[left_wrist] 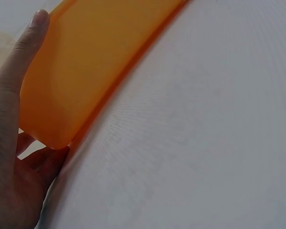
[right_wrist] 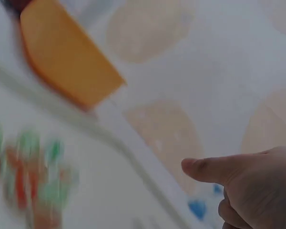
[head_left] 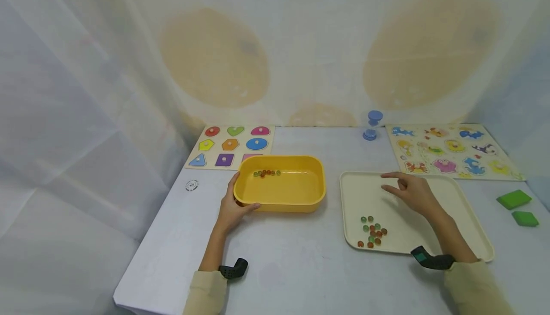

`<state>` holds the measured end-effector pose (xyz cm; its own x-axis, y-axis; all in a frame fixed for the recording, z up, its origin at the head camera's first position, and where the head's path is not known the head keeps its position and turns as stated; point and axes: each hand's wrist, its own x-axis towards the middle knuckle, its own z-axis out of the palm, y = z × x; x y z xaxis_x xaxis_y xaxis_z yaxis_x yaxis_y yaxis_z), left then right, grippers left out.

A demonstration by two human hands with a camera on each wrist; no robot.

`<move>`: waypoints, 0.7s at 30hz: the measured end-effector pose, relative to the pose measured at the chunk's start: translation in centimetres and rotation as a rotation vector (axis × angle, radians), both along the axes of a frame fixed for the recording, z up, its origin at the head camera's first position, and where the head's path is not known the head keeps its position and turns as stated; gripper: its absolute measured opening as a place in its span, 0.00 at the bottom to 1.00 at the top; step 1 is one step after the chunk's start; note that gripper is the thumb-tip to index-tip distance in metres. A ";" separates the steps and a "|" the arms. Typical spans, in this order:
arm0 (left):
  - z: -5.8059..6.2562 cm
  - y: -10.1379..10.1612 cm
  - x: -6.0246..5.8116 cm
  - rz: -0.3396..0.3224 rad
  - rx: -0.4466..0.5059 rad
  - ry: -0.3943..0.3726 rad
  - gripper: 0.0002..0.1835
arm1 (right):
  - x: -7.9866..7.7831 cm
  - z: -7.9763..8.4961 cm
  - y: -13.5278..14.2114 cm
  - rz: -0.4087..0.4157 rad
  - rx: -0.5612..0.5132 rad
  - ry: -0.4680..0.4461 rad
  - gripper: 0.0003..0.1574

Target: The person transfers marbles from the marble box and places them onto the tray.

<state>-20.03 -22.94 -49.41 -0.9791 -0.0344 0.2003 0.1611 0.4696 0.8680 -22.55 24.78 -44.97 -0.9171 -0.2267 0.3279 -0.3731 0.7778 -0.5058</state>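
My left hand (head_left: 232, 212) grips the near left corner of a yellow plastic tub (head_left: 296, 207), thumb along its front wall and fingers round its left side. In the left wrist view the tub's wall (left_wrist: 90, 62) lies between thumb and fingers. Several green and reddish-brown marbles (head_left: 267, 173) sit toward the back left of the tub. Over a cream tray (head_left: 464, 219) hovers my right hand (head_left: 414, 193), thumb and index finger spread apart, the other fingers curled, nothing visible between them. More marbles (head_left: 373, 233) lie loose in the tray's near left part.
A shape puzzle board (head_left: 206, 160) lies behind the tub on the left. An animal puzzle board (head_left: 455, 152) lies behind the tray, with a blue sand timer (head_left: 372, 126) to its left. Green blocks (head_left: 514, 199) sit at the right. White curtains surround the table.
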 end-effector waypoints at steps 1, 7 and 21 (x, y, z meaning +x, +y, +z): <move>0.0 0.0 0.0 0.000 -0.001 -0.001 0.56 | -0.5 0.6 -1.2 0.026 -0.023 0.012 0.19; 0.0 0.0 0.0 -0.001 0.006 0.013 0.55 | -3.6 3.3 -10.4 0.181 -0.108 -0.045 0.16; 0.1 0.0 0.1 -0.003 -0.009 0.003 0.55 | -9.3 2.0 -24.2 0.368 0.042 -0.304 0.15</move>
<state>-19.94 -22.91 -49.34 -0.9787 -0.0293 0.2032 0.1650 0.4769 0.8634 -31.86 0.59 -43.00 -0.8264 -0.5616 0.0404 -0.4674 0.6442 -0.6055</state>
